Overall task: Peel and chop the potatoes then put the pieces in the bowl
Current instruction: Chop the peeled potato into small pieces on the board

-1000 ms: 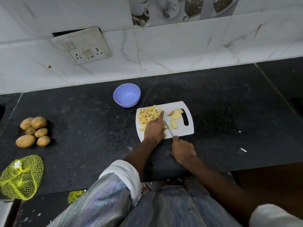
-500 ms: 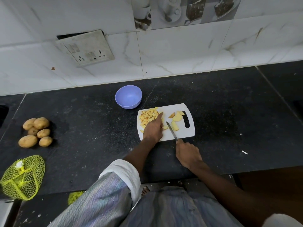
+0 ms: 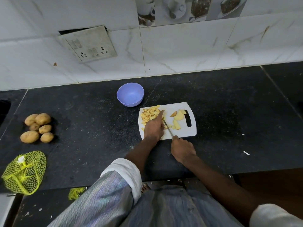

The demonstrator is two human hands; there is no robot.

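Two hands at the board (image 3: 185,133), mid-frame, chopping potato.
My right hand (image 3: 182,150) has its grip closed round the knife (image 3: 168,128); my left hand (image 3: 154,127) lies fingers-out over the diced pile (image 3: 150,114). Wedges (image 3: 177,117) sit right of the blade. The bowl (image 3: 130,95) stands just above-left; whole potatoes (image 3: 37,127) lie far left on the counter (image 3: 91,128).

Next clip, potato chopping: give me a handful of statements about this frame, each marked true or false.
1. The blue bowl holds potato pieces. False: it looks empty.
2. The right hand grips the knife. True.
3. The diced pieces lie on the cutting board. True.
4. The whole potatoes sit right of the board. False: far left on the counter.
5. The left hand rests on the board. True.
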